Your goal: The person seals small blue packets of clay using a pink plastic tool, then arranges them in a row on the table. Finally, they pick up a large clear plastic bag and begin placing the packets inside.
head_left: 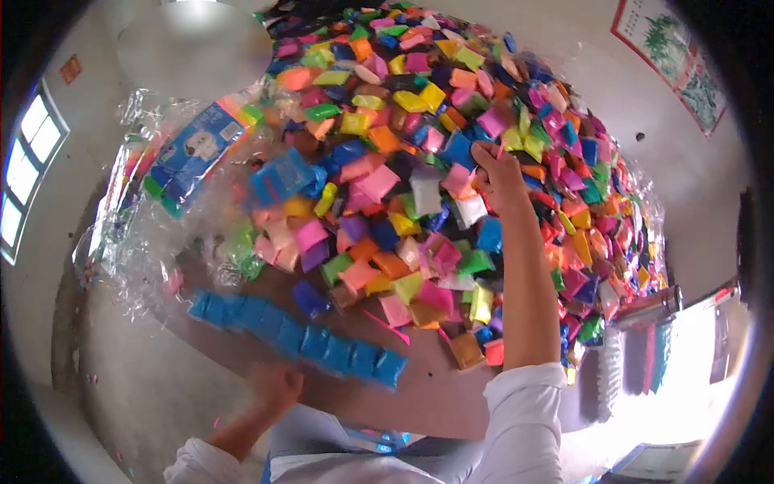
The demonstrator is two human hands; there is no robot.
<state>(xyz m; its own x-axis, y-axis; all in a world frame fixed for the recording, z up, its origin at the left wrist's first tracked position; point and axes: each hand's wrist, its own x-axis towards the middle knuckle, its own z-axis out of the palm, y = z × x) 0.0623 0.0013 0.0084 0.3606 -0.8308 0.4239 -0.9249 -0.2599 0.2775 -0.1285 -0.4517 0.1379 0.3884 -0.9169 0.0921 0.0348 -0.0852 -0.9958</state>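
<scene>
Along the near side, a band of brown tabletop is left between the heaped packets and the lap, and here room for moving is given; farther off, the surface is covered by the heap. Near the left rim, a strip of joined blue packets is seen slanting over the table, with the left hand just below it. That hand is blurred, its fingers curled, and whether anything is gripped cannot be told. By the right hand, the heap is reached into, thumb and fingers bent close together beside a blue packet; whether one is held cannot be made out. At left, a printed label is shown with a barcode, its lettering too small to be read. The upper left is masked by a pale blur, and the corners are cut off darkly.
</scene>
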